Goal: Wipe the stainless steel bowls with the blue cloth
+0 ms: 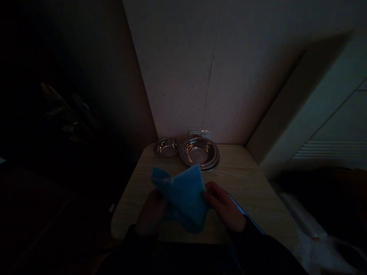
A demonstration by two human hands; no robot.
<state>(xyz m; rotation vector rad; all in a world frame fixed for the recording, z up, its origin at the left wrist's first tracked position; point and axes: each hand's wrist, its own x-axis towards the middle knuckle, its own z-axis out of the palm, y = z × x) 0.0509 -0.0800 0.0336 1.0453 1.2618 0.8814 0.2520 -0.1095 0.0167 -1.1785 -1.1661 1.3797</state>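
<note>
The room is dim. Both my hands hold a blue cloth (183,196) above the near part of a small light wooden table (246,179). My left hand (150,215) grips the cloth's left side from underneath, partly hidden by it. My right hand (225,208) pinches its right edge with closed fingers. A small steel bowl (166,147) sits at the table's far left. Beside it to the right stands a larger steel bowl (200,152) that seems to rest on stacked plates.
A wall socket (200,133) is on the wall just behind the bowls. A white cabinet or door (323,118) rises on the right. Pale bedding or plastic (309,233) lies low on the right. The left side is dark, with faint shapes.
</note>
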